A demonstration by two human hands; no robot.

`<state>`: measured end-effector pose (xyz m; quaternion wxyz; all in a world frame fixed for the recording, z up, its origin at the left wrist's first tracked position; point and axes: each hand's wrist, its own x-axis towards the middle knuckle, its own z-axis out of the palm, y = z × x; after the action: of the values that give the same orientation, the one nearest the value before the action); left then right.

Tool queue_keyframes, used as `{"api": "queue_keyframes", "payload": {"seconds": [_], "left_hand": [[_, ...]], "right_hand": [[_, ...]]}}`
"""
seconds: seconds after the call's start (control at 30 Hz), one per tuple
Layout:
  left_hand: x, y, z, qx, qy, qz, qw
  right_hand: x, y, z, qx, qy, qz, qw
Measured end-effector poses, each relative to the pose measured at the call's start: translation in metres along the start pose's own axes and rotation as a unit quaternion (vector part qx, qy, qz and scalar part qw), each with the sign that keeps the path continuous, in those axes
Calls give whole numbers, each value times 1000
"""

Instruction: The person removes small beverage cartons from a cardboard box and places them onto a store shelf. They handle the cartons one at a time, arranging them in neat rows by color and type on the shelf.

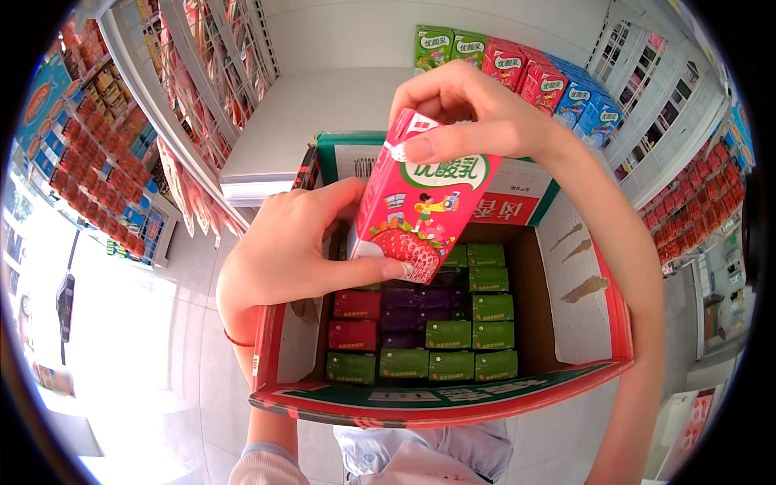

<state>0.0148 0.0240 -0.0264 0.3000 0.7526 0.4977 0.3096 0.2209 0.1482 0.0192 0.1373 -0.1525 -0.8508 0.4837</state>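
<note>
Between my two hands a pink drink carton with a strawberry picture [412,212] is held tilted above an open cardboard box [615,303]. My left hand [303,242] grips its lower end, thumb across the front. My right hand [467,115] holds the top, thumb on the front face. Inside the box stand several green cartons [451,365], two red ones [354,303] at the left and several dark purple ones [418,318] in the middle. The held carton and my left hand hide part of the box's contents.
Behind the box is a white shelf [339,91] with rows of green [434,45], pink [542,85] and blue cartons [597,118]. White wire panels [212,79] flank it, with hanging packets [182,188] at the left. More packaged goods hang on racks at both sides.
</note>
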Motion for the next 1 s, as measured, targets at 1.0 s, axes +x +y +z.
{"api": "queue_keyframes", "payload": {"seconds": [1.0], "left_hand": [[1, -4, 1, -138, -9, -15, 990]], "right_hand": [[-22, 94, -76, -620, 355, 142, 685]]}}
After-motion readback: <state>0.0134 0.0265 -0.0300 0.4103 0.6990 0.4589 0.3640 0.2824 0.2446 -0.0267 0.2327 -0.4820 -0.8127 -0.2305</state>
